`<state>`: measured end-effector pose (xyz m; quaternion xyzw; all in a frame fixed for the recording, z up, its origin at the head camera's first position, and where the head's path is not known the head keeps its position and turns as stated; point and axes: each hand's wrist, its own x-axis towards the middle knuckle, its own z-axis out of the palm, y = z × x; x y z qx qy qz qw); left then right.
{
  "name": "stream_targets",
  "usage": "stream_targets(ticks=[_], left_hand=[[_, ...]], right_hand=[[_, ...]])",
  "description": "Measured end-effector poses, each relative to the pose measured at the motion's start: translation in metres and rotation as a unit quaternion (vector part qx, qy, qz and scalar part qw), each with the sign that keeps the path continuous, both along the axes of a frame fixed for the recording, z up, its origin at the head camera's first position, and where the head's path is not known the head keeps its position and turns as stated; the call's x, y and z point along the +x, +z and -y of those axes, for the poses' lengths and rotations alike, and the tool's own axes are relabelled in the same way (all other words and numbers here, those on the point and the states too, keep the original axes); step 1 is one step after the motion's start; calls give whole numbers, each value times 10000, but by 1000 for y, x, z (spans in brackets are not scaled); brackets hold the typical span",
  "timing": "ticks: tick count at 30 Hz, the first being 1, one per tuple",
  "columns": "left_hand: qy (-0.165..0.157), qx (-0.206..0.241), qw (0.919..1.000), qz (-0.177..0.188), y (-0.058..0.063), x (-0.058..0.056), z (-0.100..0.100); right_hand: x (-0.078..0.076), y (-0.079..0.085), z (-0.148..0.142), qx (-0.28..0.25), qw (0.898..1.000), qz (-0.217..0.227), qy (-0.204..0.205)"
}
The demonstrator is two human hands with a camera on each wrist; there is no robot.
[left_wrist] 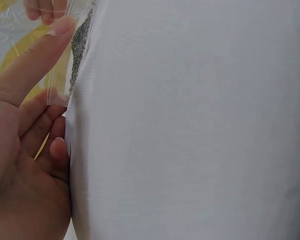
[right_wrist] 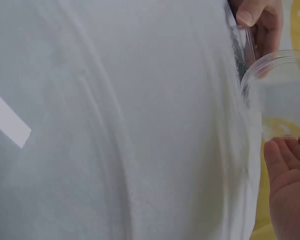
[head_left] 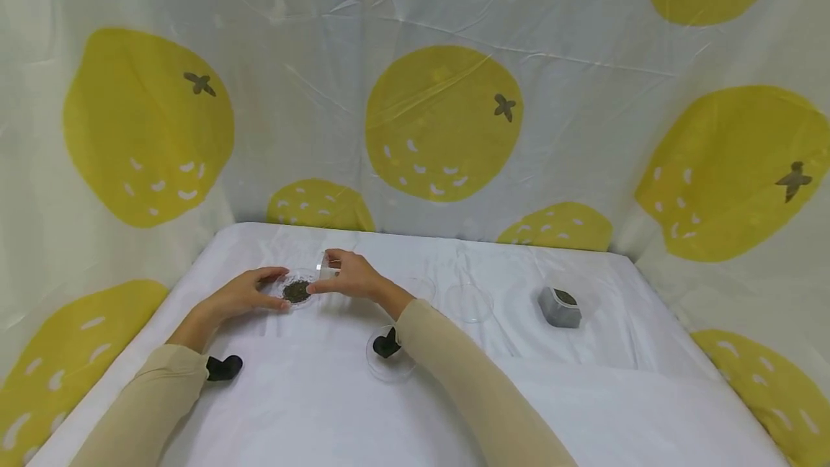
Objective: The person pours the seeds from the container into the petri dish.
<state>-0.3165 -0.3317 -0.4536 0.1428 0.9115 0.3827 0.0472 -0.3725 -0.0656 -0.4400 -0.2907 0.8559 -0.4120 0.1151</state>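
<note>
Clearly, both hands are at work toward the left of the white-covered counter [head_left: 292, 409]. The left hand [head_left: 241, 292] curves around a shallow clear dish [head_left: 279, 287], thumb on the near edge and fingers on the far edge, so the digits stand apart by the dish's breadth and grip it from its left side. In the left wrist view, the thumb lies along the transparent wall, while the other fingers are bent beyond and below it. The dish rests on the counter and contains dark, crumbly greenish flakes [head_left: 296, 292].

Just to its right, the right hand [head_left: 355, 276] holds a clear round lid [right_wrist: 285, 95] on edge, thumb and fingers spread and clamped at opposite parts of its rim. The lid stands steeply tilted beside the dish; whether the two touch, I cannot tell.

Farther right, two faint clear discs lie near each other, one [head_left: 418, 287] close to the right forearm and the other [head_left: 468, 303] beyond it. Another clear round dish [head_left: 389, 372] lies nearer the front, partly hidden by the right sleeve [head_left: 454, 359] and a black wrist piece [head_left: 387, 343]. Well apart, on the right, sits a greyish tub [head_left: 559, 314] with dark green matter visible at its top.
</note>
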Motion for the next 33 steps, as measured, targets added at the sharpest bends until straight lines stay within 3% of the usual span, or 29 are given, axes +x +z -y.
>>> stream_targets(ticks=[9,22,28,33], left_hand=[[43,41,9999,127,-2,3,-2],[8,-9,9999,114,0,-2,-3],[-95,9,9999,46,2,-2,-5],[8,5,10000,85,0,-2,-2]], right_hand=[[6,-5,9,63,9998,114,-124],[4,-5,12,-18,9997,248,72],[2,-6,15,-93,9989,308,350],[4,-5,19,-144,9982,445,389]])
